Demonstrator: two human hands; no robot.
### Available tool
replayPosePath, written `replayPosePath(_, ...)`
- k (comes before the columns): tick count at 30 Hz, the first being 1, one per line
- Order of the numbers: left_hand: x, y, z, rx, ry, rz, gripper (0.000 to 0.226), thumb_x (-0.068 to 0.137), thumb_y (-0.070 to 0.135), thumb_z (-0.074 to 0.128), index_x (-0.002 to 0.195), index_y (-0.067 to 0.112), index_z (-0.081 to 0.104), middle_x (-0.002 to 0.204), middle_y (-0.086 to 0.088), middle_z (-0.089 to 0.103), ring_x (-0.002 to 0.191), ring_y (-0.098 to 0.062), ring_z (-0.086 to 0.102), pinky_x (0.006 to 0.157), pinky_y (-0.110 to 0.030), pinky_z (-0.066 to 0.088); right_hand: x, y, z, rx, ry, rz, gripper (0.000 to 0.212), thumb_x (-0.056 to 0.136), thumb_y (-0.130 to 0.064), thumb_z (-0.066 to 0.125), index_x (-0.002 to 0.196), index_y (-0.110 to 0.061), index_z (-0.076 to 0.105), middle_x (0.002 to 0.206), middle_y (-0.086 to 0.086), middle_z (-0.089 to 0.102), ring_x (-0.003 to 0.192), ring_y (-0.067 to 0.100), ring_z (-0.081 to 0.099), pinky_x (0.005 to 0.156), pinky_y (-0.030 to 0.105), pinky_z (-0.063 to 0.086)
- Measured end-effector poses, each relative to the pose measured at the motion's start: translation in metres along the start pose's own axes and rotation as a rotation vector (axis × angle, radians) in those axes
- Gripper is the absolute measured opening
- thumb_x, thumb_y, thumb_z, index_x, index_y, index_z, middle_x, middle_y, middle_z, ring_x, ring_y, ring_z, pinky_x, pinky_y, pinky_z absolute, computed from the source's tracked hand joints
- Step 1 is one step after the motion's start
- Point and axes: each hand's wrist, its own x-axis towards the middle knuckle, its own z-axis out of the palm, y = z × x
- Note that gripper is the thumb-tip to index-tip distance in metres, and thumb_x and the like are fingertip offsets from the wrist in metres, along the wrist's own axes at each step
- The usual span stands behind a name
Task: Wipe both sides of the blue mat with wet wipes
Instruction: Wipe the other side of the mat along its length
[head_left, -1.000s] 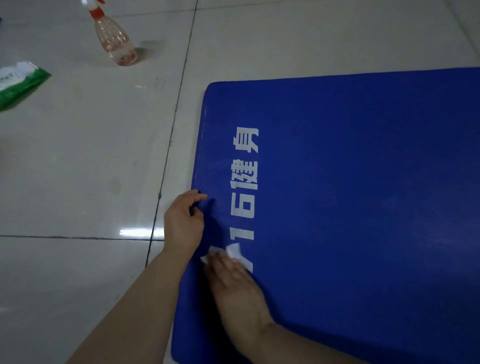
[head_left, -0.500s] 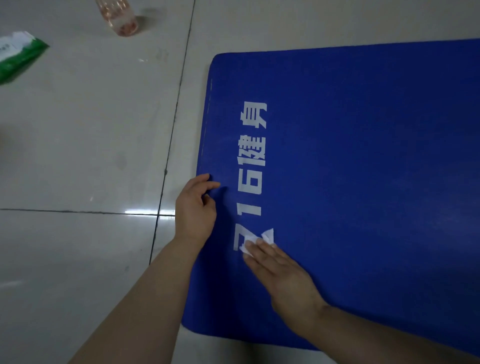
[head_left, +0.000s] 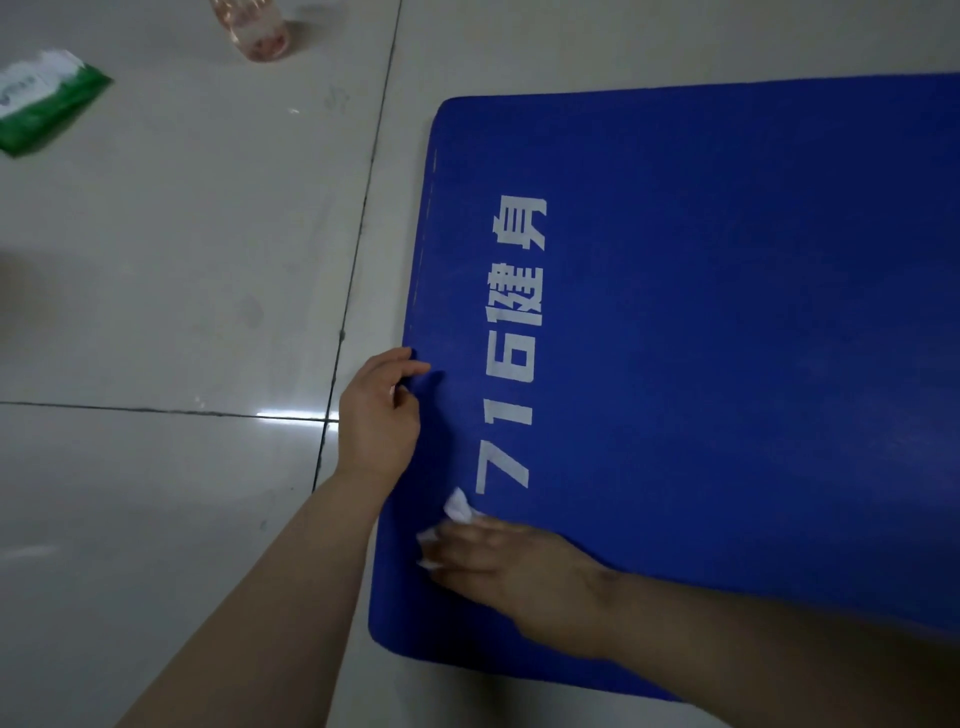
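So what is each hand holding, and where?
Left hand pinches the blue mat at its left edge; right hand presses a wet wipe flat.

One head-worn camera looks steeply down from close above at the floor and the mat.

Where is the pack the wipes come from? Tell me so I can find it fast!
Start at the big blue mat lying on the pale tiled floor. Look away from it to the far left, past the dark tile seam, near the clear bottle at the top. The wet wipes pack lies flat there, the only green and white thing on the floor.
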Motion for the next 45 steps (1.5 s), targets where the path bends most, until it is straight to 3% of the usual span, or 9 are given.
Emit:
replayPosePath(4,-0.003,-0.003,0.002,0.002,0.020,-0.011,0.036,0.086,-0.018,0.048,0.104,0.005,0.070,0.125,-0.007,0.059,0.111,-0.008,0.049,0.089,0.007,0.027,-0.017,-0.006,0.007,-0.136,-0.048,-0.049,0.056,0.079,-0.002,0.056,0.134,-0.016,0.052,0.144,0.003,0.045,0.137,0.018,0.032,0.116,0.030,0.008)
replayPosePath(7,-0.004,0.001,0.005,-0.001,0.028,-0.007,0.036,0.087,-0.017,0.047,0.104,0.005,0.070,0.123,-0.003,0.058,0.109,-0.007,0.050,0.089,0.007,0.027,0.020,-0.009,0.010,-0.078,0.000,-0.024,0.050,0.082,0.002,0.039,0.131,-0.004,0.053,0.140,0.014,0.047,0.136,0.027,0.035,0.116,0.036,0.001)
replayPosePath(12,-0.006,0.005,0.002,0.018,0.022,-0.006,0.035,0.088,-0.014,0.048,0.104,0.007,0.070,0.121,0.002,0.058,0.108,-0.004,0.049,0.089,0.007,0.027,0.078,-0.011,0.011,0.124,-0.064,0.102,0.032,0.089,0.006,0.050,0.120,0.006,0.058,0.128,0.023,0.054,0.127,0.038,0.043,0.114,0.049,0.023)
replayPosePath(15,-0.008,0.000,-0.004,0.023,0.035,-0.003,0.035,0.086,-0.016,0.049,0.103,0.006,0.070,0.123,-0.005,0.061,0.108,-0.006,0.051,0.089,0.006,0.029,0.070,-0.010,0.016,0.008,-0.194,-0.045,0.045,0.092,0.001,0.047,0.137,-0.006,0.046,0.148,0.013,0.037,0.143,0.030,0.020,0.119,0.040,0.010)
replayPosePath(17,-0.012,-0.003,-0.006,0.001,0.050,0.005,0.037,0.083,-0.018,0.047,0.101,0.005,0.071,0.121,-0.008,0.062,0.107,-0.008,0.052,0.090,0.004,0.030,0.048,-0.006,0.012,0.059,-0.207,-0.157,0.052,0.087,0.007,0.052,0.136,-0.007,0.047,0.149,0.012,0.036,0.144,0.032,0.015,0.116,0.048,0.020)
replayPosePath(24,-0.023,-0.007,-0.004,-0.029,0.059,-0.071,0.037,0.085,-0.018,0.047,0.102,0.004,0.071,0.121,-0.006,0.061,0.106,-0.006,0.051,0.088,0.005,0.031,0.019,-0.004,0.013,0.167,-0.182,-0.191,0.052,0.074,0.021,0.056,0.123,0.003,0.058,0.132,0.020,0.053,0.132,0.033,0.041,0.116,0.050,0.016)
replayPosePath(29,-0.021,0.002,-0.002,-0.038,0.054,-0.038,0.035,0.086,-0.016,0.048,0.103,0.005,0.070,0.123,-0.007,0.061,0.109,-0.006,0.050,0.092,0.004,0.030,0.069,-0.036,0.012,0.241,-0.159,-0.068,0.040,0.074,0.014,0.067,0.113,0.009,0.062,0.116,0.027,0.062,0.110,0.042,0.057,0.094,0.050,0.046)
replayPosePath(37,-0.033,-0.002,-0.001,-0.044,0.042,-0.017,0.038,0.084,-0.018,0.046,0.101,0.004,0.071,0.124,-0.008,0.061,0.109,-0.008,0.051,0.093,0.001,0.032,0.026,-0.007,0.009,0.191,-0.280,-0.278,0.032,0.085,0.012,0.054,0.116,0.003,0.059,0.130,0.021,0.052,0.129,0.037,0.040,0.113,0.052,0.025)
replayPosePath(45,-0.030,0.003,0.005,-0.032,0.063,-0.027,0.037,0.083,-0.018,0.046,0.100,0.003,0.071,0.122,-0.009,0.062,0.107,-0.008,0.051,0.092,0.002,0.032,0.010,-0.017,0.009,0.147,-0.258,-0.333,0.027,0.086,0.009,0.047,0.106,0.010,0.064,0.117,0.026,0.061,0.119,0.036,0.048,0.119,0.031,0.000)
